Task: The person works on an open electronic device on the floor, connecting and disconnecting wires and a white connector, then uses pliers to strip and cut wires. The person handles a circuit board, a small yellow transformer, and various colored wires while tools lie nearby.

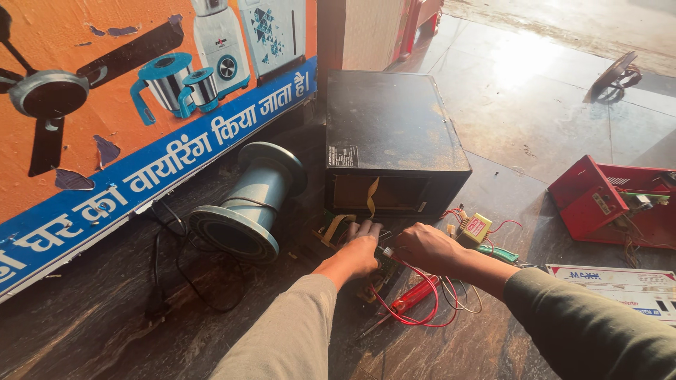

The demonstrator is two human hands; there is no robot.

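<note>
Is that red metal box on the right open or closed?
Open. The red box has a panel tilted up, and wires and parts show inside it on the floor.

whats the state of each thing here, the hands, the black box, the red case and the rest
left hand: palm down on the circuit board, fingers spread
right hand: curled over the board, grip unclear
circuit board: out of its case, mostly covered by the hands
black box: front open, tape strips hanging
red probe: lying loose on the floor, wired
red case: opened, wires showing
blue flanged pipe: lying on its side
</note>
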